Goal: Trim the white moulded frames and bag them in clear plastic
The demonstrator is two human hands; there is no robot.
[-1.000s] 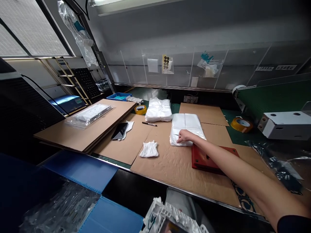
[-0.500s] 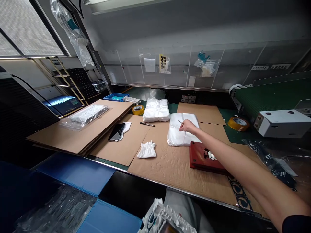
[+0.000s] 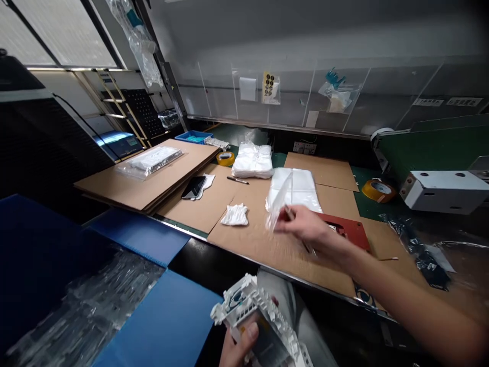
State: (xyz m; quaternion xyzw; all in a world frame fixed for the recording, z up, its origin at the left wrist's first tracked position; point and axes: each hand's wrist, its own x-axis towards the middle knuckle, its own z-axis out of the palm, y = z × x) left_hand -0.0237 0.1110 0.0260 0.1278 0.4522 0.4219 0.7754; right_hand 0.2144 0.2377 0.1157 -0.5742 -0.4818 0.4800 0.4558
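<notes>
The left hand (image 3: 237,347) grips the white plastic frame (image 3: 250,286) on the near side of the worktop's (image 3: 369,213) front edge, its long axis slanting from upper left to lower right. The right hand (image 3: 303,224) pinches a translucent plastic bag (image 3: 281,196), whose tip points upward.

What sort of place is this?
Probably a factory packing or assembly station: stacked white plastic bags on a cardboard-covered bench, a roll of yellow tape at the right, and what looks like a green conveyor belt beyond it.
</notes>
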